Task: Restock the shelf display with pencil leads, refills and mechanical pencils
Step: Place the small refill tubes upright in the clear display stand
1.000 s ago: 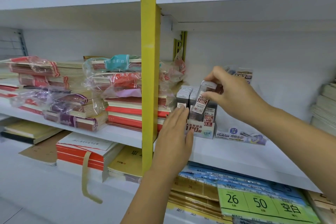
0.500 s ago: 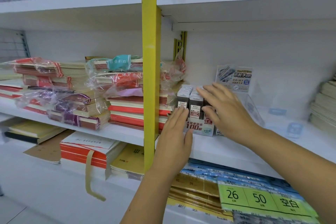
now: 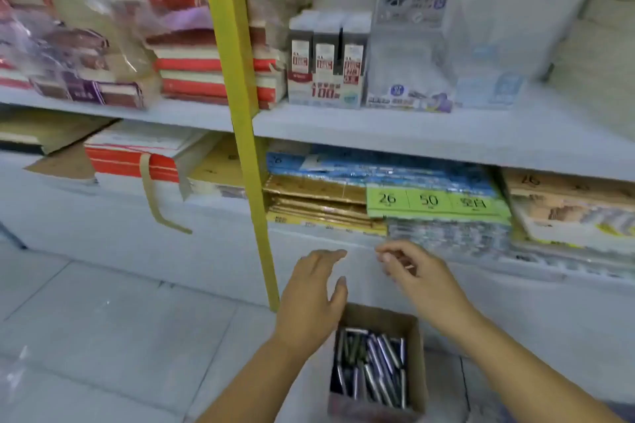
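Head view: lead boxes (image 3: 326,58) stand 3 across at the front of their tray on the shelf (image 3: 446,134); the box held 1 s ago is now seated and released. Both hands have dropped from the shelf to just above the carton (image 3: 378,314) on the floor, which holds dark pens or pencils, type lost in blur. Left hand (image 3: 309,299) grip wide, fingers straight. Right hand (image 3: 417,273) grip loose, half-curled, apparently empty. Likely next: pick stock from the carton. A clear display stand (image 3: 409,55) sits just right of the leads.

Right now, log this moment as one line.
left hand: open | right hand: loosely curled, nothing visibly held | cardboard box: on floor below hands | lead packs: upright on shelf
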The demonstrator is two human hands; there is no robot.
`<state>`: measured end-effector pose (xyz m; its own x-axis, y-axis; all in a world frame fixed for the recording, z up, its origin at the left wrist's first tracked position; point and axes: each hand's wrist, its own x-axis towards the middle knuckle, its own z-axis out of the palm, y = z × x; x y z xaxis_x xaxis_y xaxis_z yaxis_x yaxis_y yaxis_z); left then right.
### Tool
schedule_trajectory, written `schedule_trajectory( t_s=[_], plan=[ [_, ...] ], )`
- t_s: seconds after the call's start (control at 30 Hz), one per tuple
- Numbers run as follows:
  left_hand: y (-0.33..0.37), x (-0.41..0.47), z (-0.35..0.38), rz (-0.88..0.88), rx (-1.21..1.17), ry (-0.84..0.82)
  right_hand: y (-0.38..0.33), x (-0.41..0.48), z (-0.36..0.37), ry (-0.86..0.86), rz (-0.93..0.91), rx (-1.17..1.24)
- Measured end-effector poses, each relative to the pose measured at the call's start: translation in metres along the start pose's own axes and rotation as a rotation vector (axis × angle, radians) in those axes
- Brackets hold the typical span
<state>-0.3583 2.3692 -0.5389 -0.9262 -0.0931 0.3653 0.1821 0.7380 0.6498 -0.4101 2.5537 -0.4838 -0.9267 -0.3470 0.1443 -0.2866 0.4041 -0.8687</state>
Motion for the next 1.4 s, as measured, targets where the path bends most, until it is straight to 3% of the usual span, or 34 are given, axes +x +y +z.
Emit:
schedule_trajectory(
  t_s=[0.23,0.4,0.6,0.93,1.17,1.4],
  plan=[
    [-0.073,-0.105,0.078,-0.513,-0.116,-0.488,0.156,-0.054,0.059,-0.332,0.518,-0.067],
    [-0.1,-0.116,0.104,-0.712,-0.169,-0.585,0.211,-0.057,0.098,-0.401,0.667,-0.028],
    [-0.113,-0.119,0.115,-0.8,-0.294,-0.618,0.251,-0.051,0.125,-0.468,0.718,-0.148],
    [-0.116,-0.121,0.115,-0.817,-0.381,-0.605,0.273,-0.049,0.146,-0.469,0.653,-0.249],
    [-0.112,-0.123,0.115,-0.796,-0.382,-0.579,0.271,-0.046,0.142,-0.281,0.693,-0.038],
    [-0.111,-0.122,0.115,-0.815,-0.362,-0.581,0.264,-0.046,0.156,-0.428,0.726,0.052]
  ],
)
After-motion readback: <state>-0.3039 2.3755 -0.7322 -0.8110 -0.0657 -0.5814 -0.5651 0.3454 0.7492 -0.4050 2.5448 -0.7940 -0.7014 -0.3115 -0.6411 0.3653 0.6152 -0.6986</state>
